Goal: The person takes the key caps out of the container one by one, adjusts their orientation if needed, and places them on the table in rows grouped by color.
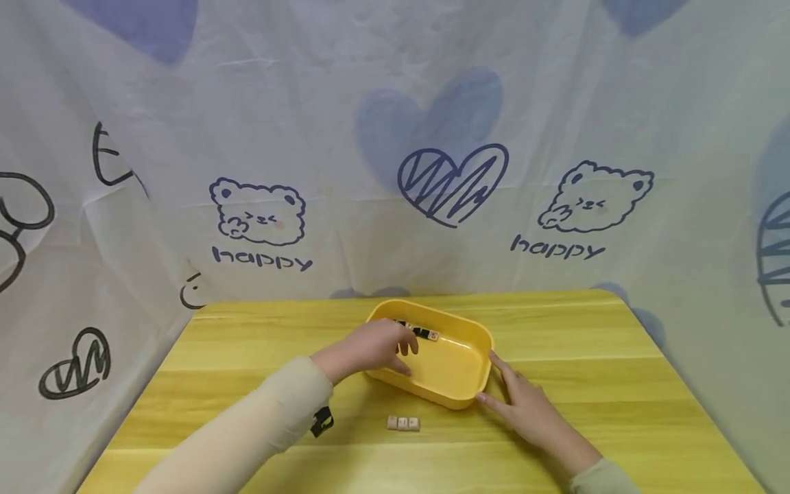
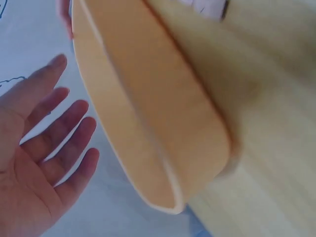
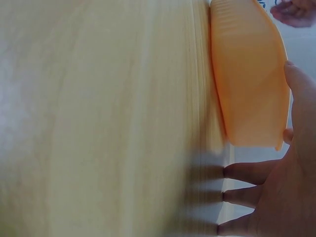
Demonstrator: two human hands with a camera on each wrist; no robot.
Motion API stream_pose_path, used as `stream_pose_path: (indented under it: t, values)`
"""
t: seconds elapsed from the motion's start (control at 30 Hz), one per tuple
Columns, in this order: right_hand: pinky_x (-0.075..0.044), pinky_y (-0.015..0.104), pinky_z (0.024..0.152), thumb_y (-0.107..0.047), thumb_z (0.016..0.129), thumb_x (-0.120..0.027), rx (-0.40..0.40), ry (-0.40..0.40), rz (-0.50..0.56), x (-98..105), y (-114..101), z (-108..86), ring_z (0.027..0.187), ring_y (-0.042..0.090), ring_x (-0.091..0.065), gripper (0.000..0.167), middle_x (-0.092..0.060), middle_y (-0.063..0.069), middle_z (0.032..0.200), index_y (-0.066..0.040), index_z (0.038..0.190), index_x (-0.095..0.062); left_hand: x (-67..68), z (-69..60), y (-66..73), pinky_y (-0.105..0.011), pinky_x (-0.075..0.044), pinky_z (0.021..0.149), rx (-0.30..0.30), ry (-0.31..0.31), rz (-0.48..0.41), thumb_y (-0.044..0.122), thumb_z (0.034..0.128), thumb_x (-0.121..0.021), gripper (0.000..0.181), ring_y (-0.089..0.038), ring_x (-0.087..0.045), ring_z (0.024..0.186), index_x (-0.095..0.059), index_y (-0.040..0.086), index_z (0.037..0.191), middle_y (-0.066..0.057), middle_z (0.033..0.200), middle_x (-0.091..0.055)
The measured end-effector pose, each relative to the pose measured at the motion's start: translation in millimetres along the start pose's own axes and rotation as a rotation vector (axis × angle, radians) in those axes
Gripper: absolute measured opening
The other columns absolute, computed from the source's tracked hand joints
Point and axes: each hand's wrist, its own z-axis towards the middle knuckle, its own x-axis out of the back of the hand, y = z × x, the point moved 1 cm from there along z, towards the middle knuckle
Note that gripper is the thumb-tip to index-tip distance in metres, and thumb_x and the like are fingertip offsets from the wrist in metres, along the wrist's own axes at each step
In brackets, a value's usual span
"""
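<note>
A yellow plastic basin (image 1: 453, 394) sits on the table. Above its left part hovers my left hand (image 1: 385, 346), fingers loosely bent and apart, holding nothing. In the left wrist view, that palm (image 2: 29, 182) faces the camera beside the basin wall (image 2: 163, 84). Several small black and light keycaps (image 1: 426, 333) lie in a row along the basin's far inner wall, partly hidden by the left hand. My right hand (image 1: 527, 408) touches the near right corner with thumb and index finger; in the right wrist view its other fingers (image 3: 247, 197) extend straight down toward the table.
Three light keycaps (image 1: 403, 423) lie in a row on the wooden table (image 1: 617, 384), in front of the basin. A small black object (image 1: 321, 421), partly hidden by the left sleeve, lies to their left. A printed white curtain (image 1: 345, 137) hangs behind the table.
</note>
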Motion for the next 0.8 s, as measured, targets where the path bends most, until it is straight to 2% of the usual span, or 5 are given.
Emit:
stream_pose_path:
  t: [0.2, 0.4, 0.7, 0.8]
  values:
    - [-0.012, 0.076, 0.100, -0.057, 0.093, -0.055, 0.006, 0.010, -0.006, -2.1, 1.6, -0.1, 0.133, 0.049, -0.034, 0.082, -0.036, 0.028, 0.147, -0.019, 0.157, -0.018, 2.7, 25.6, -5.6, -0.027, -0.051, 0.077, -0.074, -0.073, 0.115, 0.024, 0.0791, -0.083, 0.034, -0.013, -0.063, 0.086, -0.072, 0.013, 0.110, -0.002, 0.099, -0.070]
    - [-0.013, 0.075, 0.101, -0.059, 0.092, -0.054, 0.005, 0.005, -0.007, -3.0, 3.1, -0.9, 0.133, 0.049, -0.034, 0.084, -0.035, 0.028, 0.148, -0.019, 0.157, -0.018, -1.5, 50.0, -10.2, -0.025, -0.049, 0.081, -0.062, -0.164, 0.183, 0.023, 0.0809, -0.081, 0.038, -0.009, -0.061, 0.091, -0.071, 0.016, 0.116, 0.002, 0.104, -0.069]
    - [-0.014, 0.075, 0.100, -0.060, 0.092, -0.054, 0.000, 0.010, 0.007, 0.2, 2.2, -0.9, 0.133, 0.048, -0.034, 0.084, -0.034, 0.027, 0.149, -0.020, 0.157, -0.018, -10.7, 80.2, -16.4, -0.027, -0.047, 0.090, -0.085, -0.288, 0.261, 0.022, 0.0839, -0.079, 0.041, -0.013, -0.059, 0.106, -0.068, 0.012, 0.122, 0.000, 0.121, -0.065]
    - [-0.015, 0.075, 0.101, -0.060, 0.092, -0.054, -0.003, 0.012, 0.010, 0.9, 2.4, -0.9, 0.133, 0.048, -0.034, 0.084, -0.035, 0.027, 0.149, -0.021, 0.157, -0.018, -13.2, 88.3, -17.4, -0.026, -0.047, 0.085, -0.089, -0.321, 0.266, 0.019, 0.0850, -0.078, 0.036, -0.010, -0.058, 0.097, -0.069, 0.011, 0.120, 0.000, 0.117, -0.066]
